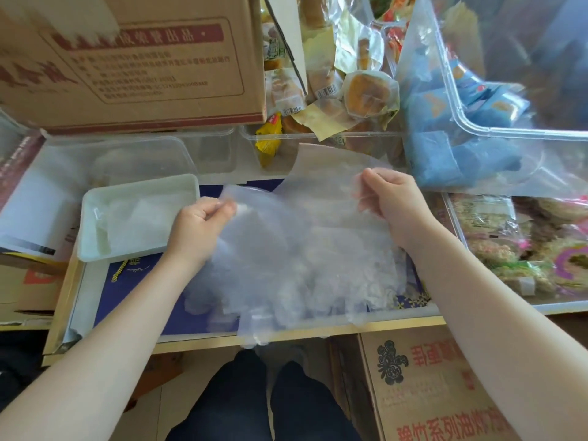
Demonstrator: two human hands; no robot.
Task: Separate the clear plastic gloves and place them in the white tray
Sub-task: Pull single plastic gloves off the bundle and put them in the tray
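Observation:
A bunch of clear plastic gloves (296, 249) hangs between my hands above a blue-topped box, the fingers drooping past its front edge. My left hand (199, 226) pinches the cuff edge of the gloves on the left side. My right hand (393, 202) pinches a cuff on the right, and a sheet of the plastic rises behind it. The white tray (95, 205) sits just left of my left hand, with clear gloves (143, 214) lying inside it.
A large cardboard box (133, 58) stands at the back left. Clear bins of wrapped pastries (343, 90), blue packets (461, 122) and snacks (525, 243) fill the back and right. A clear lidded container (140, 157) sits behind the tray. Another cardboard box (429, 386) is below right.

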